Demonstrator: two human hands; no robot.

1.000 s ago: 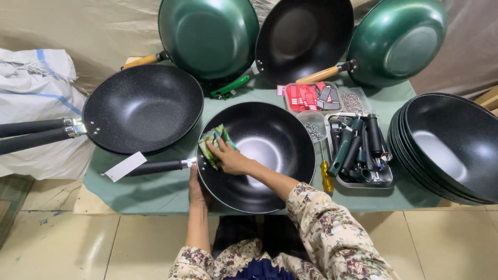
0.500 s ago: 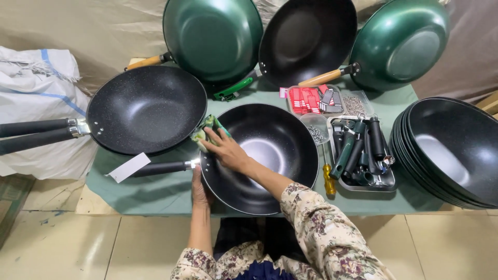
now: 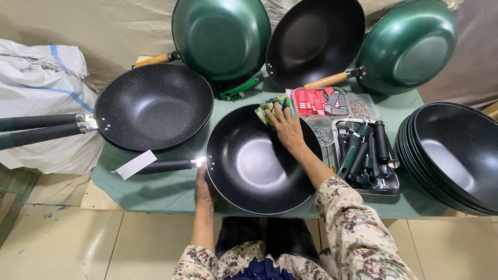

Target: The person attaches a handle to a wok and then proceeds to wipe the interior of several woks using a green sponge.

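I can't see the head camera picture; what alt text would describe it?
A person's right hand presses a green cloth against the far rim of a black wok on a green-covered table, while the left hand steadies its near edge by the handle. More woks and a tray of handles surround it.

Black wok, glossy inside, flat on green cloth, handle pointing left; green rag at far rim.

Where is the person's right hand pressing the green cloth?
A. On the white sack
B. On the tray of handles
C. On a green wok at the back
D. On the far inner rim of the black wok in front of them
D: the right hand holds the green cloth against the far inner rim of the black wok.
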